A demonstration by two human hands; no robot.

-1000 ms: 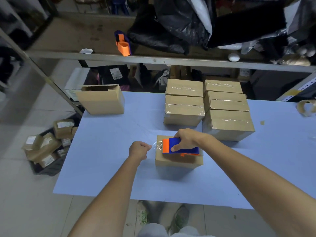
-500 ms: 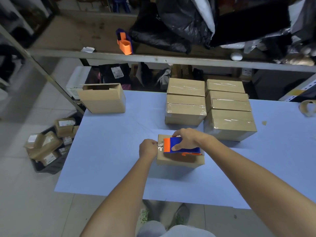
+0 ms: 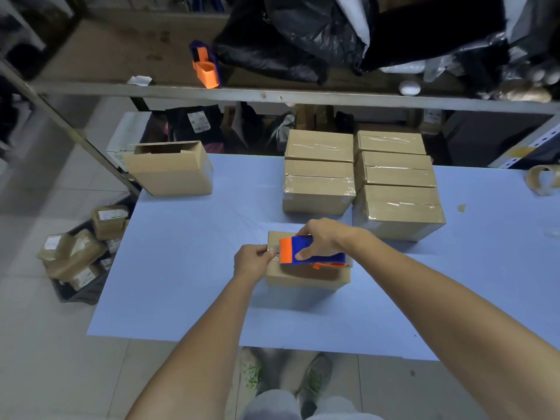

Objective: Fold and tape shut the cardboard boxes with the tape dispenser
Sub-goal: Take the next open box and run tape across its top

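The left hand (image 3: 254,262) pinches the loose end of clear tape (image 3: 274,253) at the top left edge of a small box (image 3: 306,277), which sits closed near the table's front. Just right of that, the tape dispenser (image 3: 309,256) lies on the box top, with the right hand (image 3: 324,237) curled around it. A floor crate (image 3: 75,294) at far left holds labelled parcels (image 3: 78,256). An open box (image 3: 169,174) at back left is dark inside, and taped boxes (image 3: 360,177) are stacked right of it. The table (image 3: 188,268) is blue, and a shelf (image 3: 272,97) runs above.

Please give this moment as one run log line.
phase: taping | box: closed, front centre | right hand: grips dispenser on box top | left hand: pinches tape at box's left edge
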